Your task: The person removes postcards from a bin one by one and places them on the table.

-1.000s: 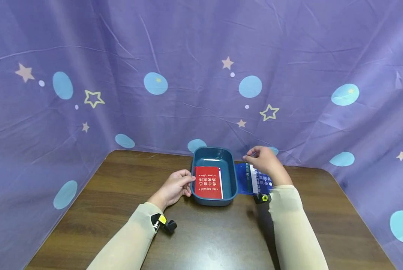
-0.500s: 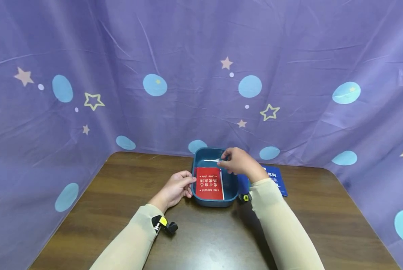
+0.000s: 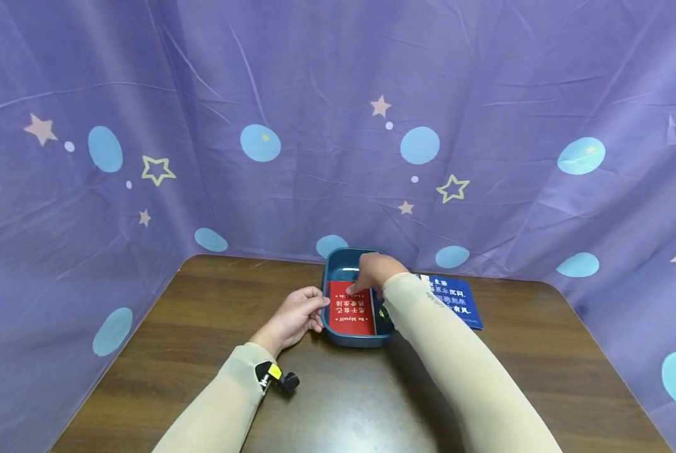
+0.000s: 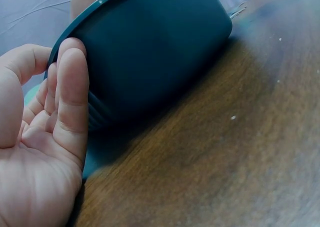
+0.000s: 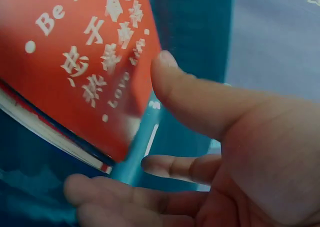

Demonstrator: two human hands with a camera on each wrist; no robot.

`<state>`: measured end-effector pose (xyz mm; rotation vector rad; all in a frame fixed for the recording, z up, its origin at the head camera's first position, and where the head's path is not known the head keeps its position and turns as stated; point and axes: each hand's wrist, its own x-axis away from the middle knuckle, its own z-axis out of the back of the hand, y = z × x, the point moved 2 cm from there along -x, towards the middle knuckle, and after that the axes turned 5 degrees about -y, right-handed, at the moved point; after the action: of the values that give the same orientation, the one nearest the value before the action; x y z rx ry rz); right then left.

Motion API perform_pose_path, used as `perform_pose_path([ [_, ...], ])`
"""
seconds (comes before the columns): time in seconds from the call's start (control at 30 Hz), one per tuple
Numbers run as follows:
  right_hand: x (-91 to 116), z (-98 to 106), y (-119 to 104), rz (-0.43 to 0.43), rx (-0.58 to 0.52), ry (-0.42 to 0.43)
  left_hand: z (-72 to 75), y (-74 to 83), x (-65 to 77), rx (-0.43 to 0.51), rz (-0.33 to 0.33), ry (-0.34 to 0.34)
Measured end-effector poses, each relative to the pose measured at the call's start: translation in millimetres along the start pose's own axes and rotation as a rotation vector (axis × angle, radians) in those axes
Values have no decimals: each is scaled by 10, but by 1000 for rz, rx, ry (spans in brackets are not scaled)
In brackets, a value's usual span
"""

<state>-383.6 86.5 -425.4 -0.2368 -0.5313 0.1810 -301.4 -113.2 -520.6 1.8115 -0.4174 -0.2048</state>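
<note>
My left hand (image 3: 293, 316) grips the near-left rim of a deep teal plastic bin (image 3: 358, 341), thumb inside and fingers against the outer wall (image 4: 155, 52). Inside the bin lies a red notebook (image 3: 350, 318) with white lettering, on top of other thin notebooks whose page edges (image 5: 50, 137) show below it. Reaching down into the bin, my right hand (image 3: 376, 270) has its thumb beside the red cover's far edge. Its other fingers (image 5: 170, 167) are spread loosely near the stack's corner, with a gap between them and the thumb.
Blue notebooks (image 3: 459, 302) with white writing lie on the brown wooden table (image 3: 202, 314) to the right of the bin, partly behind my right sleeve. A purple curtain (image 3: 338, 126) with stars and dots stands close behind the bin.
My right hand has moved left from over the blue notebooks, across the bin's right rim, and down into the bin by the red notebook. My left hand keeps holding the rim.
</note>
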Motion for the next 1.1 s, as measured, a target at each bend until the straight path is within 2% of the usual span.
perform_pose_path([
  [0.1,-54,-63,-31,-19,15,-24,3,-4,1,3,0,1],
  [0.23,-74,-108,-61,-5,45,4,0,-7,-12,6,-8,-7],
  [0.5,-64,-93,-44,26,-25,40,-5,-2,-1,-1,-16,-4],
  [0.77,2,36,31,120,-81,174,12,-13,-3,6,-13,-5],
  [0.83,27,77,60,140,-131,203,12,-15,-5,8,-15,-8],
  [0.97,60,119,159,170,-306,217,12,-16,-6,17,-19,-15],
  [1.1,120,129,300,166,-482,229,12,-21,-8,23,-24,-16],
])
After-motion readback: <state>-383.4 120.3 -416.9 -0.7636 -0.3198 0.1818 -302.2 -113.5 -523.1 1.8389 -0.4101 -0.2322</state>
